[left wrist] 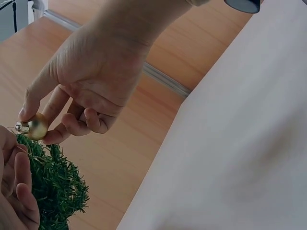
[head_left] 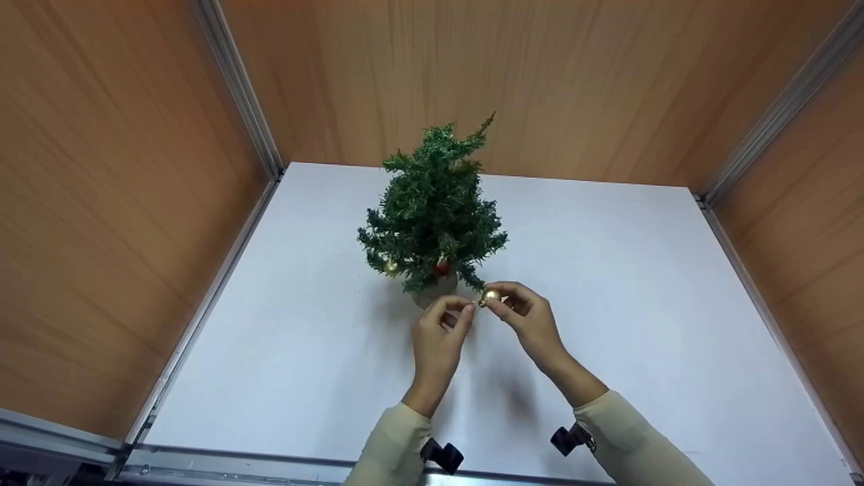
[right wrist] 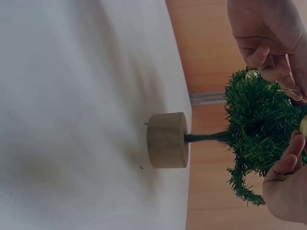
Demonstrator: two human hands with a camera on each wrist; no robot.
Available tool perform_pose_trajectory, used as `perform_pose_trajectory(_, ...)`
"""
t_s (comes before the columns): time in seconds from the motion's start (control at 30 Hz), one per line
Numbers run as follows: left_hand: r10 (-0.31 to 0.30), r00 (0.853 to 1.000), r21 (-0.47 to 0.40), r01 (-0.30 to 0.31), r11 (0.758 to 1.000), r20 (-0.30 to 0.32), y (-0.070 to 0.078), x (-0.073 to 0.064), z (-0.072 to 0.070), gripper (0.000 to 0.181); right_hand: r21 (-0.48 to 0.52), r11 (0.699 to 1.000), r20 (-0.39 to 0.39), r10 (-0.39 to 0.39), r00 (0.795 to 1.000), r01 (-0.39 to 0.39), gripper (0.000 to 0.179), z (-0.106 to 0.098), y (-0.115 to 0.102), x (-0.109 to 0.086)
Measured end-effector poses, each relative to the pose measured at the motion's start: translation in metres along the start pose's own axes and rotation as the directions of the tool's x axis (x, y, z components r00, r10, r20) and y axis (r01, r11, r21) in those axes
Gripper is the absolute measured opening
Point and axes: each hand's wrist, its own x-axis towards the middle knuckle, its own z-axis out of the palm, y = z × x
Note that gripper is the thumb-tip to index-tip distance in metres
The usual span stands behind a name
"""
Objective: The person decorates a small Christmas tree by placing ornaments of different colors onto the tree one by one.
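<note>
My right hand (head_left: 533, 327) pinches a shiny gold bauble (head_left: 491, 295) between thumb and fingertips, just in front of the tree's lower right branches. Close beside it, my left hand (head_left: 435, 341) pinches a thin gold string (right wrist: 290, 90) at the bauble's cap. In the left wrist view the gold bauble (left wrist: 37, 126) shows its metallic cap facing the left fingers. Behind both hands stands a small green artificial Christmas tree (head_left: 435, 202) on a round wooden base (right wrist: 165, 140). A red bauble (head_left: 441, 268) and another gold bauble (head_left: 391, 266) hang on its low front branches.
The tree stands on a white tabletop (head_left: 283, 364) towards its far side. Wooden panels (head_left: 574, 88) with metal corner profiles (head_left: 243, 88) enclose the back and both sides. Small dark bits (right wrist: 141, 167) lie by the base.
</note>
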Motion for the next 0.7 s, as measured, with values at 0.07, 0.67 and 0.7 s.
perform_pose_trajectory(0.07,-0.003,1.000,-0.005,0.003,1.000,-0.002,0.000,0.000,0.000,0.017,-0.007,1.000,0.001,0.000,1.000,0.000,0.038,0.000,0.000,0.000)
perform_pose_trajectory(0.67,-0.050,0.999,-0.053,0.049,0.997,-0.016,0.039,0.003,-0.010,0.006,0.023,0.995,-0.052,0.103,0.993,-0.101,0.034,0.001,0.009,-0.009)
perform_pose_trajectory(0.7,-0.049,0.999,-0.055,0.048,0.997,-0.015,0.043,0.002,-0.011,0.006,0.024,0.994,-0.055,0.105,0.993,-0.104,0.034,0.001,0.011,-0.009)
